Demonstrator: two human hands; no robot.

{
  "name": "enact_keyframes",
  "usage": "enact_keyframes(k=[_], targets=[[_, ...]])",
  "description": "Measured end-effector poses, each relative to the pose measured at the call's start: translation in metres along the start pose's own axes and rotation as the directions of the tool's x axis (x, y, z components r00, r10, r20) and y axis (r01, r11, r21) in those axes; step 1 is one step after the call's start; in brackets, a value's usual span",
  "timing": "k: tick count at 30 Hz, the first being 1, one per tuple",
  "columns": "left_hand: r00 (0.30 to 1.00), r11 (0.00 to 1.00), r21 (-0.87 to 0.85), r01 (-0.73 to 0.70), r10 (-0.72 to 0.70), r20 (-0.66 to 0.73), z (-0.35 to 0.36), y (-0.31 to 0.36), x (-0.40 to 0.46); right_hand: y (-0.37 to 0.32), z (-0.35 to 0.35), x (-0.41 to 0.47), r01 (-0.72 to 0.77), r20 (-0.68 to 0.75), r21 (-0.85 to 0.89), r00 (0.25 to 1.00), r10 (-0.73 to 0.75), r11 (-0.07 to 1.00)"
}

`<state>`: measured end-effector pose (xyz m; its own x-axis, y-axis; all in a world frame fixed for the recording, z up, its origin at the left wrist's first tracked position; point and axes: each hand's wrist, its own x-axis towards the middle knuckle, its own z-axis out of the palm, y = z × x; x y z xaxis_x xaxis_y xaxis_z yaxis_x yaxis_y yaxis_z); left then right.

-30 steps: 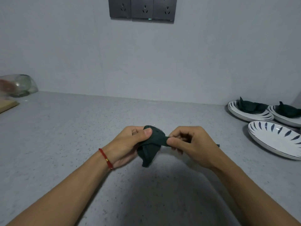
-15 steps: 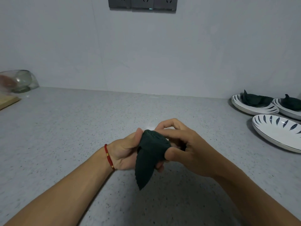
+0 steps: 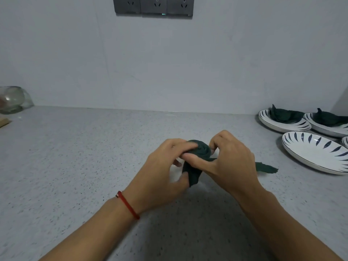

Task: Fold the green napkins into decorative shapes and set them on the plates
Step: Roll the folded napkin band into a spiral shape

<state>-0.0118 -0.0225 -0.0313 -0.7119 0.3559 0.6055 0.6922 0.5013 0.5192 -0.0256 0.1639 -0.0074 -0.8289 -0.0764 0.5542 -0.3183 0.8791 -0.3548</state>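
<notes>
Gripping the rolled green napkin (image 3: 199,152) just above the tabletop (image 3: 75,166), the left hand (image 3: 162,172) and right hand (image 3: 231,162) now curl over its spiral top, its tail newly trailing rightward toward the bare plate (image 3: 316,153).

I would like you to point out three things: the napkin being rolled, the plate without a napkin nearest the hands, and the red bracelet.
rolled green napkin (image 3: 200,149), head view, on the spiral top of the roll.
empty striped plate (image 3: 308,151), head view, on its bare white centre.
red bracelet (image 3: 128,205), head view, on the cord across the left wrist.
</notes>
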Motion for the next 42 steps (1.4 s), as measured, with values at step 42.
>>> enact_keyframes(k=[42], targets=[[0.987, 0.987, 0.143, -0.079, 0.097, -0.126, 0.010, 0.009, 0.004, -0.014, 0.003, -0.002, -0.037, 0.167, 0.084, 0.986, 0.022, 0.996]])
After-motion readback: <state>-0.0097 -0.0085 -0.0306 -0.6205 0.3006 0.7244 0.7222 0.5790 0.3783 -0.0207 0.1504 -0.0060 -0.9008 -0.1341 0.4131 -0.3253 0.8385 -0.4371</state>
